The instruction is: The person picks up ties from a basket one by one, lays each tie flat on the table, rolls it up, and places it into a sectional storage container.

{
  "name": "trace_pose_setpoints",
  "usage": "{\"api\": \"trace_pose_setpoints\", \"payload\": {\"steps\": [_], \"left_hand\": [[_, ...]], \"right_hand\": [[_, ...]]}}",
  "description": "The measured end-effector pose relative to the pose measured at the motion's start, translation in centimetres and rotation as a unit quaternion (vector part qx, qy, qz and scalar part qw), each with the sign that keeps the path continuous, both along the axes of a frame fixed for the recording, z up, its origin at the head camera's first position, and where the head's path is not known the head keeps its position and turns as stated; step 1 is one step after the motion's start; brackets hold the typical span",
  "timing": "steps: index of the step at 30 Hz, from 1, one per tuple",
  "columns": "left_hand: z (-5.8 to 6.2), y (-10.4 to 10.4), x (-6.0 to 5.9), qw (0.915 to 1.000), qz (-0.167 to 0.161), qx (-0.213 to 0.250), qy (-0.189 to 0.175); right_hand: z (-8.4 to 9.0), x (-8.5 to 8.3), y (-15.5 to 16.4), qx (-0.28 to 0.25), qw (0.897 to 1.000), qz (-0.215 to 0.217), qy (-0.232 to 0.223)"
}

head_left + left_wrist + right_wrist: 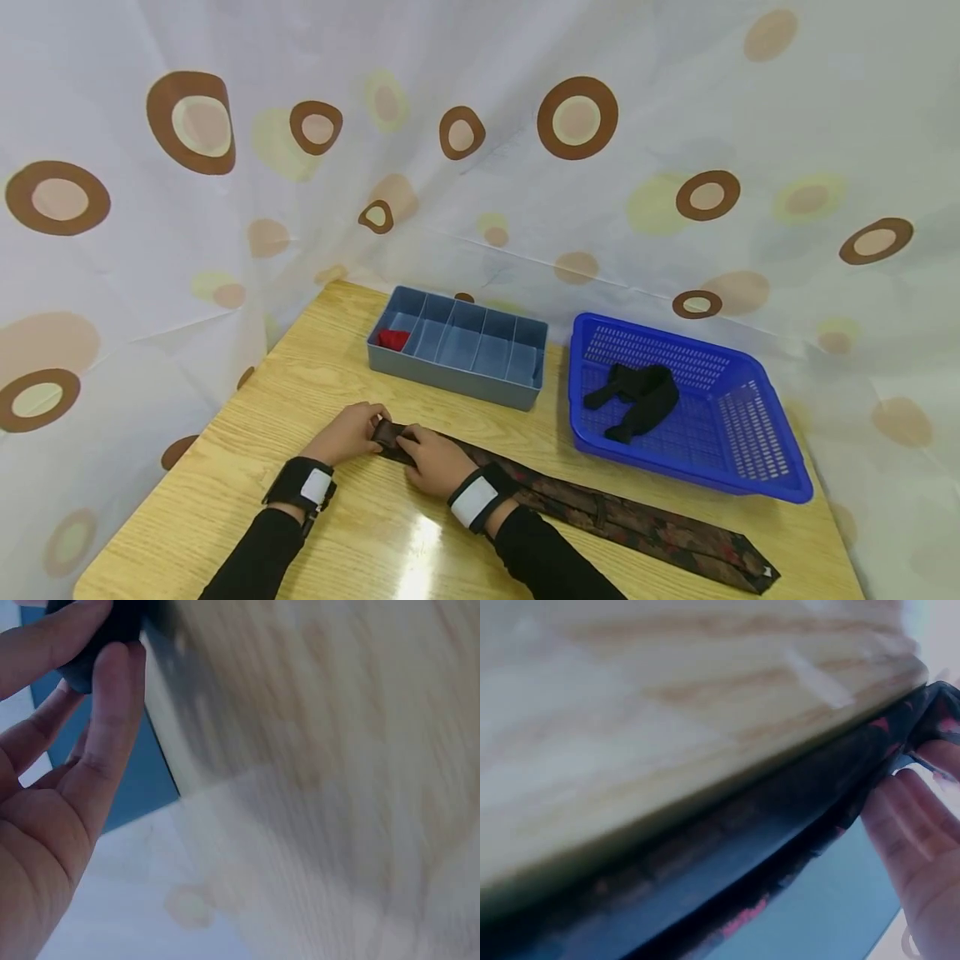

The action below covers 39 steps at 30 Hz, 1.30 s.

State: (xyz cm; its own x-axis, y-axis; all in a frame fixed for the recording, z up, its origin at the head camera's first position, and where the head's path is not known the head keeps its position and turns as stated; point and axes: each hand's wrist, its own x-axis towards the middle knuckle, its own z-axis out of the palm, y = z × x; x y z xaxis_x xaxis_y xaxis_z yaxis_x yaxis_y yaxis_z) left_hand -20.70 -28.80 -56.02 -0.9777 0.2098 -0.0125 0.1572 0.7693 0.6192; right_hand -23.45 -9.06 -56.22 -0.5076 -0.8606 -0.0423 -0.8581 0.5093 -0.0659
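A dark brown necktie with a reddish pattern lies across the wooden table, its back side up and its wide pointed tip at the lower right. At its far left end, the cloth is folded over on itself. My left hand pinches that end between thumb and fingers; the left wrist view shows the dark bundle in my left fingers. Just to the right, my right hand pinches the folded part. In the right wrist view the tie stretches away from my right fingers.
Behind the hands stands a grey-blue divided box, with a folded red cloth in its left compartment. A blue basket at the right holds a black tie-like cloth. A patterned white sheet hangs behind the table.
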Motion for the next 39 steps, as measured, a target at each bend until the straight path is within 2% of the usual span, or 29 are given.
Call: {"api": "trace_pose_setpoints", "payload": {"steps": [3, 5, 11, 14, 16, 18, 20, 22, 25, 28, 33, 39], "left_hand": [[0.4, 1.1, 0.1, 0.9993, 0.004, 0.036, -0.004], [0.3, 2.0, 0.1, 0.9991, 0.006, 0.041, 0.008], [-0.4, 4.9, -0.5, 0.999, 0.029, -0.005, 0.032], [-0.5, 5.9, -0.8, 0.9988, 0.032, -0.02, 0.03], [-0.5, 6.2, -1.0, 0.9987, 0.024, -0.028, 0.037], [-0.5, 6.4, -1.2, 0.9986, 0.014, -0.034, 0.037], [-0.5, 6.5, -1.3, 0.9987, 0.005, -0.04, 0.031], [-0.3, 6.5, -1.4, 0.9987, -0.009, -0.046, 0.019], [0.0, 6.4, -1.5, 0.998, -0.034, -0.053, 0.0], [0.2, 5.8, -1.4, 0.997, -0.038, -0.067, -0.007], [0.2, 4.9, -0.9, 0.997, -0.019, -0.074, 0.012], [0.5, 4.7, -0.7, 0.9966, -0.034, -0.062, 0.043]], "right_hand": [[-0.2, -0.1, 0.6, -0.014, 1.0, -0.002, -0.011], [-0.2, -0.2, 1.0, -0.018, 1.0, -0.007, -0.012], [-0.1, 0.0, 2.1, -0.019, 0.998, -0.061, -0.004], [0.0, -0.1, 2.8, -0.067, 0.994, -0.091, 0.013], [0.1, -0.2, 3.2, -0.111, 0.989, -0.093, 0.025], [0.3, -0.3, 3.5, -0.147, 0.986, -0.078, 0.026], [0.4, -0.4, 3.6, -0.159, 0.985, -0.058, 0.019], [0.6, -0.3, 3.6, -0.152, 0.987, -0.046, 0.007], [0.7, -0.3, 3.4, -0.131, 0.99, -0.053, -0.004], [0.8, -0.2, 3.1, -0.12, 0.99, -0.068, -0.012], [0.9, -0.5, 2.6, -0.109, 0.989, -0.097, -0.034], [1.1, -1.3, 2.2, -0.109, 0.989, -0.086, -0.058]]}}
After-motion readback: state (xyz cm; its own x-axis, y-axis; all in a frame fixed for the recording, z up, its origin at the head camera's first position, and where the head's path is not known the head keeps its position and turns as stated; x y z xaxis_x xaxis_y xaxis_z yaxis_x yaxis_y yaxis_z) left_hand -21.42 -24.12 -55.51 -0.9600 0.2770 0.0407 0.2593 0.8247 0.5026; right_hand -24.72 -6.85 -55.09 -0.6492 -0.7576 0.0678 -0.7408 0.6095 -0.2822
